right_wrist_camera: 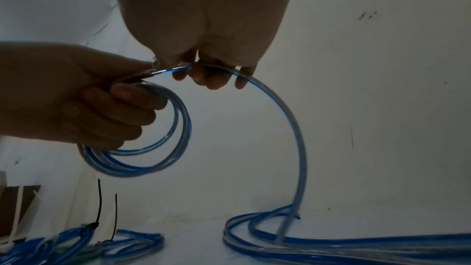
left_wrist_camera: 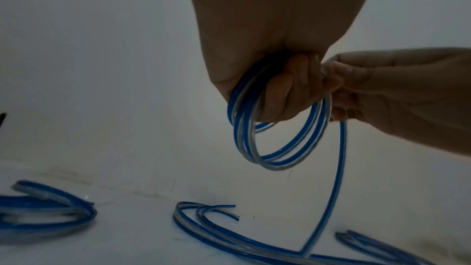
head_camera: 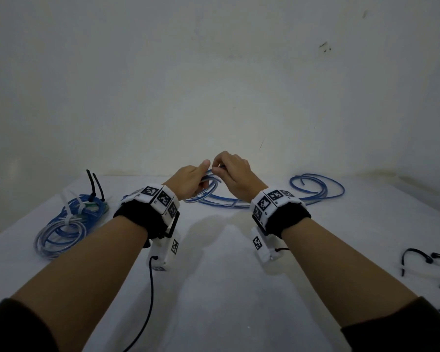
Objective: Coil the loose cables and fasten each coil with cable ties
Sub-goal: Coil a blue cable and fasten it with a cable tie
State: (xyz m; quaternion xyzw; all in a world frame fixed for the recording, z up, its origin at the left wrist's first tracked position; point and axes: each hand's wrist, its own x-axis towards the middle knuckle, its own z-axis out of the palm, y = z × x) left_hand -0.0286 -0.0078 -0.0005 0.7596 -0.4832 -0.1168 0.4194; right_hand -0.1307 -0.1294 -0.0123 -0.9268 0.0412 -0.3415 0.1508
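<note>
Winding goes on above the counter (head_camera: 214,288): the left hand (head_camera: 188,182) clamps the small coil (left_wrist_camera: 277,140) so its loops stay stacked, while the right hand (head_camera: 235,174) pinches the cable (right_wrist_camera: 288,108) to feed the next turn from the slack lying on the counter.

right hand (right_wrist_camera: 209,43) feeding blue cable (right_wrist_camera: 293,128) to a coil (right_wrist_camera: 142,160)
its fingertips (right_wrist_camera: 216,82) pinch the cable; just beside them, the left hand (right_wrist_camera: 76,96) grips the small coil.
</note>
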